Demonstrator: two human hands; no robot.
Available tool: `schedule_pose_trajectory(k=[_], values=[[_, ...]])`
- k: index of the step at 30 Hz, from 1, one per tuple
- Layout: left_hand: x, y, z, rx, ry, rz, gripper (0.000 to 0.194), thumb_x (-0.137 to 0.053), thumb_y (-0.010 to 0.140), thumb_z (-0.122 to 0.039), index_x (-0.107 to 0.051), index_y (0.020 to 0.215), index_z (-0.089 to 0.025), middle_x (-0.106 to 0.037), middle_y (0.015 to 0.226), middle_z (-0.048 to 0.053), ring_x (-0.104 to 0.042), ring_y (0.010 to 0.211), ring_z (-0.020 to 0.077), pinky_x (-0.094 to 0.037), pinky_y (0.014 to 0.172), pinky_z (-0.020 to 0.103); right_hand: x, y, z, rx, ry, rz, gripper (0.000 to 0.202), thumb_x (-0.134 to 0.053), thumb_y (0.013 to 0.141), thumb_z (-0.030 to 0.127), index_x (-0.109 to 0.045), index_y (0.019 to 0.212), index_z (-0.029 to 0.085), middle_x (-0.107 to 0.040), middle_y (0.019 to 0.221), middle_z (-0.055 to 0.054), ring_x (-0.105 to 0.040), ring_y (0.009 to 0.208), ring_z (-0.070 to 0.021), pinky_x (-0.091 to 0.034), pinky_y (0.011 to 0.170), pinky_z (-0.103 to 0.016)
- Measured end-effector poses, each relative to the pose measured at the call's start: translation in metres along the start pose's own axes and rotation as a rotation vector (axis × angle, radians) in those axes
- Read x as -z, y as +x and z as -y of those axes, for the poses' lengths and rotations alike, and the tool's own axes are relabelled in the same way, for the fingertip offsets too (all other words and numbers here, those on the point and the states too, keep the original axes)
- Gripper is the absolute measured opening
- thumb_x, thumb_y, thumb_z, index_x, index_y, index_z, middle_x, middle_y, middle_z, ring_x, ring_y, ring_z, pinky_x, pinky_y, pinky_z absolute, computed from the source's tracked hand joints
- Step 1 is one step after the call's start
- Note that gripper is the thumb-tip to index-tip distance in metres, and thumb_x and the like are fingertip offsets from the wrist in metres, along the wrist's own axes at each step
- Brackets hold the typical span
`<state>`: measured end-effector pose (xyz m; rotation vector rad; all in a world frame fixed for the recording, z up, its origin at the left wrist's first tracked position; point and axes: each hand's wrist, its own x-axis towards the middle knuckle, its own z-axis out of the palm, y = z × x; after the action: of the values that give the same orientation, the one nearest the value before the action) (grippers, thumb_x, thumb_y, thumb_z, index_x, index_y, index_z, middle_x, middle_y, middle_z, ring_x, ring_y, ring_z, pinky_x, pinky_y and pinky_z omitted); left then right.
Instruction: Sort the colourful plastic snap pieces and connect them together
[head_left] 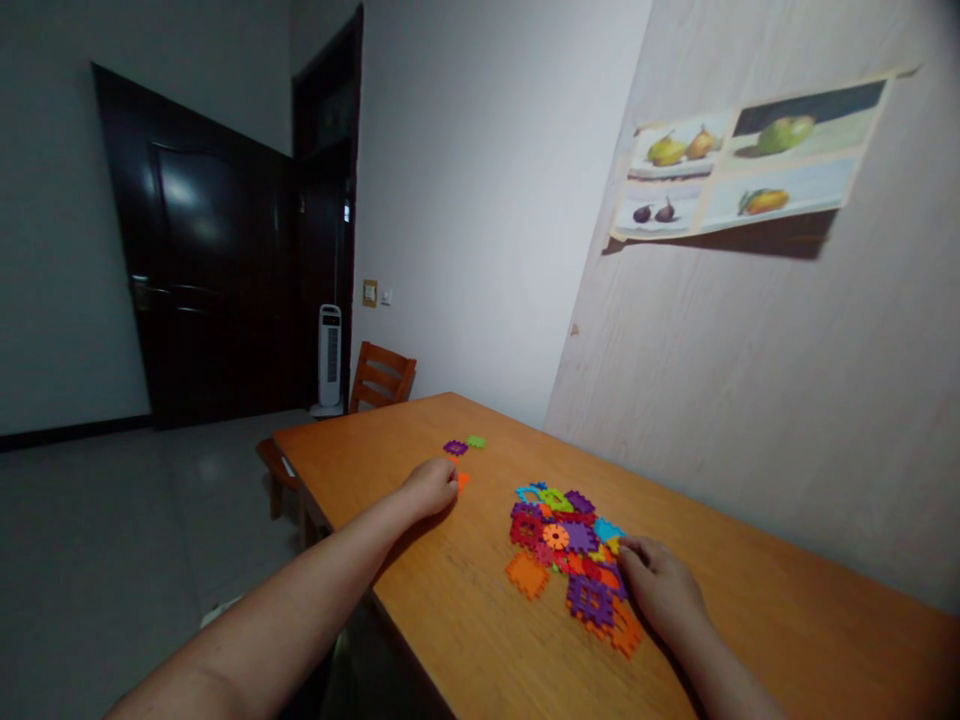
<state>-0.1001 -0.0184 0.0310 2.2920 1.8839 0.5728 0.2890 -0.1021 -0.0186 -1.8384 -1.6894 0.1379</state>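
My left hand [435, 487] is on the table with its fingers curled down on an orange interlocking piece [463, 483], whose edge shows beyond the knuckles. Just past it lie a purple square piece [455, 448] and a light green piece [476, 441]. A heap of flat plastic interlocking pieces [579, 537] in purple, red, orange, blue and green spreads across the middle. At the heap's right edge is my right hand [664, 580], fingers bent together beside a yellow piece [614, 545]; its fingertips are partly hidden, so what they hold cannot be made out.
The wooden table [487, 620] runs along a wall with a fruit poster [727, 175]. A wooden chair [382, 375] stands at the far end. Beyond are a white tower heater or fan [329, 355] and a dark door [202, 250].
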Motion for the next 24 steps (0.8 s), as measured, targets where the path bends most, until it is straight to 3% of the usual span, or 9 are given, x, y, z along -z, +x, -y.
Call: schedule_pose_trajectory(k=[6,10,14,19,24], values=[[0.001,0.004,-0.018,-0.013,-0.016,-0.107,0.017,-0.052,0.087,-0.02,-0.069,0.09,-0.018,-0.072,0.092,0.009,-0.064,0.086,0.0222,-0.042,0.074,0.029,0.001,0.0,0.001,0.008,0.0,0.007,0.041,-0.042,0.089,0.043,-0.072,0.105,0.02,-0.073,0.114,-0.008,-0.065,0.108,-0.0236,-0.047,0.093,-0.031],[-0.012,0.018,-0.043,-0.043,-0.224,-0.121,0.018,-0.053,0.085,-0.015,-0.069,0.094,-0.017,-0.072,0.097,0.009,-0.064,0.094,0.0202,-0.045,0.08,0.027,0.001,0.0,0.002,0.015,0.0,0.007,0.04,-0.042,0.089,0.042,-0.073,0.105,0.021,-0.074,0.112,-0.008,-0.065,0.107,-0.0232,-0.047,0.092,-0.031],[-0.016,0.032,-0.055,0.003,-0.417,-0.129,0.02,-0.049,0.084,-0.011,-0.066,0.09,-0.016,-0.07,0.089,0.005,-0.063,0.085,0.0165,-0.045,0.073,0.024,0.002,-0.001,0.004,0.018,0.004,-0.002,0.042,-0.041,0.089,0.043,-0.074,0.104,0.02,-0.073,0.111,-0.008,-0.065,0.106,-0.0233,-0.047,0.092,-0.031],[0.0,0.03,-0.029,0.009,-0.321,-0.117,0.013,-0.052,0.082,-0.016,-0.064,0.078,-0.017,-0.067,0.081,0.004,-0.06,0.077,0.0163,-0.042,0.069,0.025,0.002,0.0,0.004,0.011,0.001,0.014,0.042,-0.041,0.089,0.041,-0.074,0.105,0.02,-0.073,0.114,-0.008,-0.065,0.108,-0.023,-0.047,0.092,-0.031],[0.004,0.01,-0.002,0.053,-0.171,0.01,0.013,-0.066,0.074,-0.031,-0.062,0.077,-0.019,-0.062,0.07,0.0,-0.056,0.068,0.0163,-0.035,0.06,0.026,0.002,0.0,0.003,0.005,0.004,0.014,0.044,-0.04,0.09,0.043,-0.074,0.107,0.021,-0.073,0.116,-0.008,-0.065,0.109,-0.0231,-0.047,0.091,-0.031]])
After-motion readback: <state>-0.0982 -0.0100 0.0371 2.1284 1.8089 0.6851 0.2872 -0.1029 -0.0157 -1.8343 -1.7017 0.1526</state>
